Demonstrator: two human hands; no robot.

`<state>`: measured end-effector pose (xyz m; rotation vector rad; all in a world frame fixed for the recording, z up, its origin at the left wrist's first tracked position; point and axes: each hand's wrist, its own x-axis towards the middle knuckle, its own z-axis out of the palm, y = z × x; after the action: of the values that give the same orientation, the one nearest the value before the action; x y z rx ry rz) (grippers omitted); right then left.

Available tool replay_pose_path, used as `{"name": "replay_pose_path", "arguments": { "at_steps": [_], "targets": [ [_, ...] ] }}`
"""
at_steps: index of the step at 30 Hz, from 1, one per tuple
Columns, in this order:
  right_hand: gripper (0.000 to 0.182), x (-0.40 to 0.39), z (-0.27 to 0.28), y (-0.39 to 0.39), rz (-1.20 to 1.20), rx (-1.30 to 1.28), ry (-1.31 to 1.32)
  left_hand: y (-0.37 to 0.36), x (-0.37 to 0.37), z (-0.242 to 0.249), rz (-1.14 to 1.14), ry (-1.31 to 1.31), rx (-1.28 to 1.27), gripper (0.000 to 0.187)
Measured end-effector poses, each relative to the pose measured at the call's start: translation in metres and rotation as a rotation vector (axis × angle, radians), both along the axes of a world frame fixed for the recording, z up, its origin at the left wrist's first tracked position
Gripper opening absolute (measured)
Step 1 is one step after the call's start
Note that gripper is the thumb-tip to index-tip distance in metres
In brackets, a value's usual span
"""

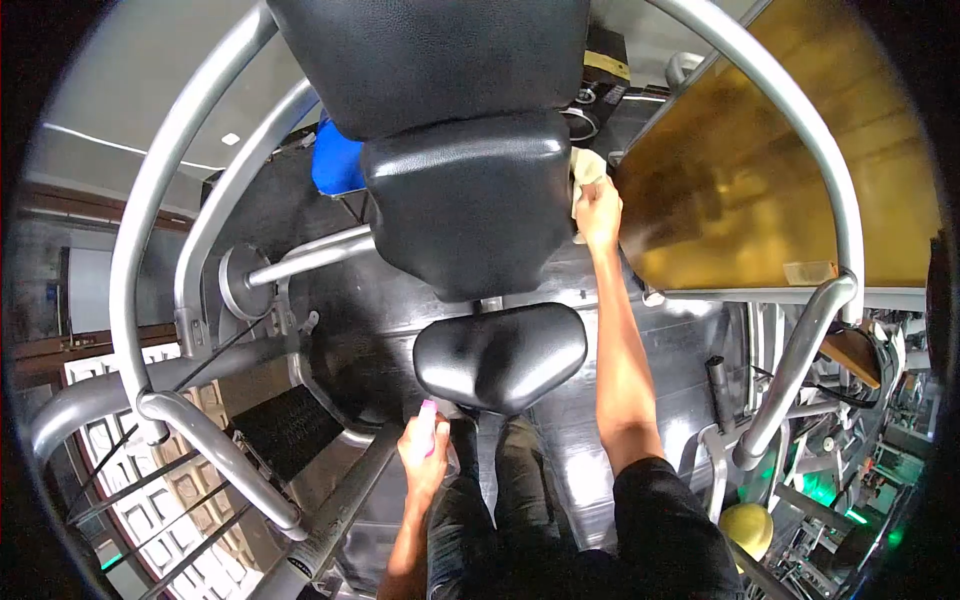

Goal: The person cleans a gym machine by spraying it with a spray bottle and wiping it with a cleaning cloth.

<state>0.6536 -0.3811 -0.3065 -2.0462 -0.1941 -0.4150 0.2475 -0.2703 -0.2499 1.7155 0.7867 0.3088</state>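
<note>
My right hand is closed on a pale cream cloth. The cloth lies against the right edge of a black padded backrest on a gym machine. Low in the view, my left hand is wrapped round what looks like a small spray bottle with a pink top; most of its body is hidden by the fingers and the leg behind. A black padded seat is just above and right of my left hand, apart from it.
Silver tube frames curve up on both sides. A yellow-brown panel stands at the right. Behind the backrest are a blue seat and a black speaker-like box. A yellow ball-like object is at lower right.
</note>
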Motion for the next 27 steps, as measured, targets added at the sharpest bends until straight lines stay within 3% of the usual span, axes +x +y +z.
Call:
{"name": "replay_pose_path", "arguments": {
  "at_steps": [2, 4, 6, 8, 11, 13, 18, 20, 22, 24, 27],
  "targets": [
    [0.018, 0.001, -0.006, -0.010, 0.003, -0.105, 0.038, -0.003, 0.000, 0.001, 0.013, 0.004, -0.043, 0.015],
    [0.028, -0.010, -0.025, -0.023, -0.015, -0.173, 0.321, -0.005, -0.003, -0.004, 0.043, -0.012, -0.085, 0.015],
    [0.028, -0.020, -0.077, -0.035, -0.019, 0.077, 0.433, -0.006, -0.004, -0.006, -0.008, 0.021, 0.085, 0.014],
    [0.021, -0.051, -0.096, -0.029, -0.024, 0.628, 0.645, -0.009, -0.002, -0.004, 0.035, 0.025, 0.033, 0.013],
    [0.018, -0.083, -0.143, -0.023, -0.057, 0.540, 0.684, -0.012, 0.001, -0.002, 0.060, 0.041, -0.012, 0.011],
    [0.015, -0.092, -0.161, -0.022, -0.103, 0.273, 0.620, -0.012, 0.002, -0.001, 0.056, 0.061, 0.004, 0.010],
    [0.012, -0.074, -0.254, -0.045, -0.105, -0.032, 0.764, -0.017, 0.008, 0.000, 0.064, 0.081, 0.021, 0.009],
    [0.017, -0.070, -0.264, -0.049, -0.039, 0.247, 0.890, -0.017, 0.004, -0.006, 0.041, 0.098, 0.065, 0.009],
    [0.017, -0.076, -0.209, -0.034, -0.086, 0.276, 0.889, -0.017, 0.000, -0.012, 0.013, 0.104, 0.107, 0.009],
    [0.010, -0.073, -0.187, -0.026, -0.122, 0.593, 0.774, -0.017, -0.008, -0.018, 0.024, 0.122, 0.093, 0.012],
    [0.010, -0.068, -0.145, -0.022, -0.076, 0.734, 0.653, -0.015, -0.017, -0.019, 0.017, 0.112, 0.069, 0.015]
  ]
}}
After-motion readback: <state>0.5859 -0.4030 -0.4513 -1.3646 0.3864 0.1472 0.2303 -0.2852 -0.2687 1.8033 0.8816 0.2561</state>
